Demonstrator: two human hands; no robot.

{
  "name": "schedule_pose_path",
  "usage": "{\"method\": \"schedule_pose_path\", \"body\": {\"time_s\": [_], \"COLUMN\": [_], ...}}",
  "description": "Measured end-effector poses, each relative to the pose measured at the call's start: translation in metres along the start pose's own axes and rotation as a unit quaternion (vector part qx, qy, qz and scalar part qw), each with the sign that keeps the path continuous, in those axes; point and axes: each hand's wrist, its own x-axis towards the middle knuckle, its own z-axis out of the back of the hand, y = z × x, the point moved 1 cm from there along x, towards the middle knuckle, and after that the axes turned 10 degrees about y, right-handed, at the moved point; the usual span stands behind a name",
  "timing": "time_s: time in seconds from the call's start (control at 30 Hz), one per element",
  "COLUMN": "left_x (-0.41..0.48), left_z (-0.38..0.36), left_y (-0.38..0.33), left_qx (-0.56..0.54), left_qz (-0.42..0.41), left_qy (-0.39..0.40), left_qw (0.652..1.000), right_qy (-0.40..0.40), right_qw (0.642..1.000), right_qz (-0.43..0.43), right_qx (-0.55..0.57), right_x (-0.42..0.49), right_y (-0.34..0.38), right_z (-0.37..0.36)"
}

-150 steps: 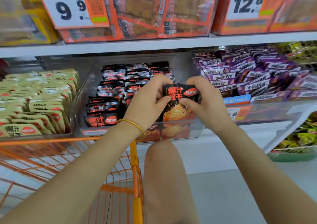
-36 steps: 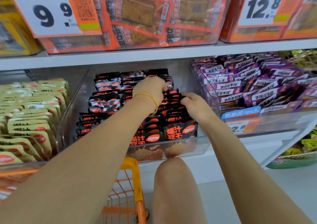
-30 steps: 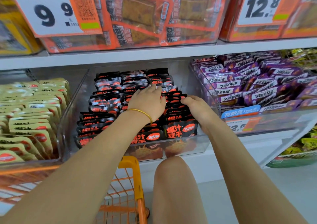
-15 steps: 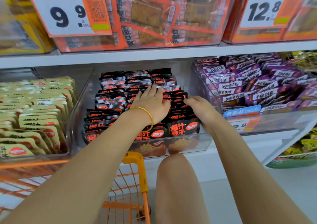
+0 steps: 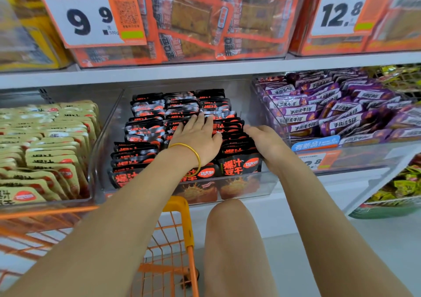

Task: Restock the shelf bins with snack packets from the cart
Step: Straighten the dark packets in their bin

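Right, both hands are in the clear bin (image 5: 270,184) on the middle shelf, the one where the black-and-red snack packets (image 5: 148,123) stand on edge in three files. My left hand (image 5: 198,137), gold bangle (image 5: 190,152) at the wrist, lies flat over the tops of the middle file. The fingers are straight and spread, pressing, with nothing held. My right hand (image 5: 265,143) is on the right-hand file, close to the bin's right wall, knuckles up and fingers tucked down among the packets. Whether it's pinching one or only pushing I can't tell, because the tips are buried.

This looks to me like squaring up and packing the files, and the bin reads as well filled. The front packet (image 5: 241,164) faces out, touching the front wall.

On handling, I'd judge these to be light, thin foil pouches. They look soft, crinkly and glossy, so they'd be slippery and quick to fan over if I let go. Press too hard and the contents may get crushed. The best hold is probably the sealed top edge for a single packet, or a batch squeezed front to back between both palms.

The orange wire cart (image 5: 173,249) sits just below, under my left forearm. Purple packets (image 5: 319,114) fill the bin to the right and beige packets (image 5: 45,151) the one to the left, so I'll watch that nothing strays over either wall
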Motion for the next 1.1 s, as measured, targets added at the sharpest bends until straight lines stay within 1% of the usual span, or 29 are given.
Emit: {"method": "schedule_pose_path", "body": {"time_s": [0.1, 0.17, 0.23, 0.3, 0.4, 0.47, 0.57, 0.67, 0.73, 0.87, 1.0, 1.1], "left_x": [-0.003, -0.006, -0.007, -0.007, -0.008, -0.011, -0.015, -0.017, -0.016, -0.016, -0.018, -0.018], "left_z": [0.000, 0.001, 0.001, 0.001, 0.003, 0.005, 0.002, -0.003, -0.003, -0.001, -0.002, -0.003], "left_y": [0.002, 0.001, 0.000, 0.001, 0.001, 0.006, 0.015, 0.019, 0.018, 0.018, 0.019, 0.019], "left_qx": [0.007, 0.008, 0.006, 0.002, -0.015, -0.029, -0.012, 0.002, 0.004, 0.010, 0.022, 0.023], "left_qz": [-0.005, -0.012, -0.017, -0.019, -0.026, -0.023, -0.008, 0.000, 0.000, 0.004, 0.005, 0.006], "left_qy": [-0.007, -0.005, -0.002, 0.001, 0.006, -0.008, -0.016, 0.000, 0.006, 0.013, 0.022, 0.022], "left_qw": [1.000, 1.000, 1.000, 1.000, 1.000, 0.999, 1.000, 1.000, 1.000, 1.000, 1.000, 0.999], "right_qy": [-0.027, -0.036, -0.026, -0.013, -0.019, -0.029, -0.039, -0.068, -0.083, -0.088, -0.062, -0.040], "right_qw": [1.000, 0.998, 0.995, 0.995, 0.995, 0.987, 0.963, 0.949, 0.944, 0.938, 0.927, 0.930], "right_qz": [-0.011, 0.000, 0.013, 0.020, -0.008, -0.004, 0.015, 0.003, -0.008, -0.012, -0.007, -0.006], "right_qx": [-0.001, -0.058, -0.092, -0.096, -0.096, -0.156, -0.266, -0.309, -0.320, -0.336, -0.371, -0.365], "right_x": [-0.013, -0.019, -0.025, -0.028, -0.030, -0.029, -0.030, -0.028, -0.027, -0.029, -0.032, -0.037], "right_y": [0.001, 0.002, 0.005, 0.011, 0.015, 0.013, 0.005, -0.003, -0.006, -0.004, -0.004, 0.000], "right_z": [0.001, 0.000, -0.004, -0.009, -0.008, -0.005, -0.008, -0.011, -0.011, -0.016, -0.016, -0.012]}}
